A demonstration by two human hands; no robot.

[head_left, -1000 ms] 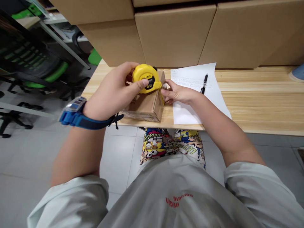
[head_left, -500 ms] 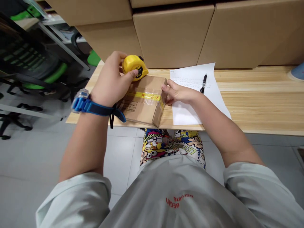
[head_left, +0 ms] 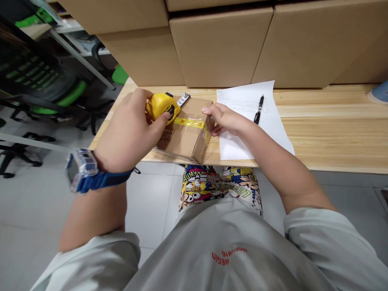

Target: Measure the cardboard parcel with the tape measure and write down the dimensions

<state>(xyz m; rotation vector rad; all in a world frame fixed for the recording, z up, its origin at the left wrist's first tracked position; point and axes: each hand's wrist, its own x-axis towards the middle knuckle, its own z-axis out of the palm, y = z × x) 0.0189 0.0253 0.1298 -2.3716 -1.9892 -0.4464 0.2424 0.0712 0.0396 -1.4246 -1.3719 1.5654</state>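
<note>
A yellow tape measure [head_left: 162,108] is gripped in my left hand [head_left: 127,129], above the left part of a small cardboard box [head_left: 182,143]. A short piece of its metal blade [head_left: 183,100] sticks out over the box's far side. The box lies flat near the table's front edge, with yellow printed tape across its top. My right hand [head_left: 226,118] grips the right side of the box, its thumb on the top edge and its other fingers against the side, partly hidden. A blue watch [head_left: 86,169] is on my left wrist.
Right of the box, a white sheet of paper [head_left: 239,141] with writing lies on the wooden table [head_left: 327,133], a black pen [head_left: 259,109] on it. Large cardboard boxes [head_left: 222,48] stand along the back. A blue object [head_left: 380,95] sits at the far right, an office chair [head_left: 54,89] at left.
My left hand has moved left and toward me with the tape measure, and a short length of blade now shows. My right hand keeps its hold on the box.
</note>
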